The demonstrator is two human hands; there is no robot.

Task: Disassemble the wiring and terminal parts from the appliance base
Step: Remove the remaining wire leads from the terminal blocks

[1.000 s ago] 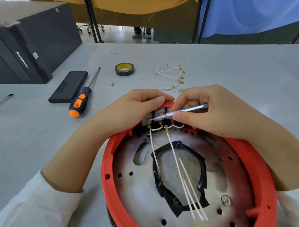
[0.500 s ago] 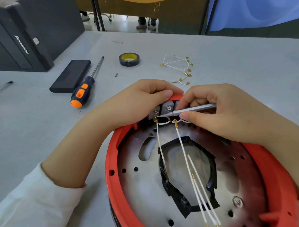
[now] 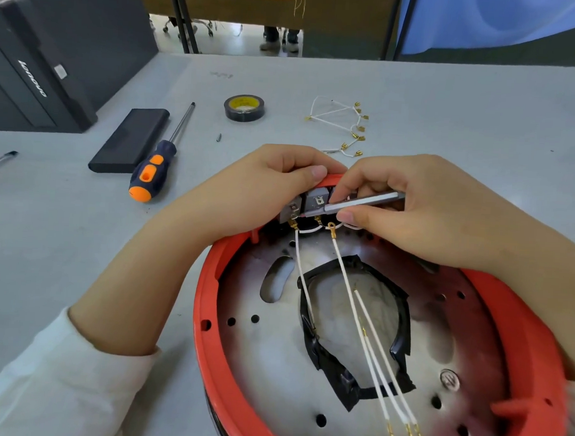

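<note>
While right hand (image 3: pixel 425 210) pinches it, small screwdriver (image 3: pixel 362 204) tip-leftward toward terminals (image 3: pixel 305 203).

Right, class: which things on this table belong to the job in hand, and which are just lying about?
In use:
red base
grey terminal blocks
white wires
thin silver screwdriver
left hand
right hand

Lying about:
orange-handled screwdriver
tape roll
black slab
loose screw
</note>
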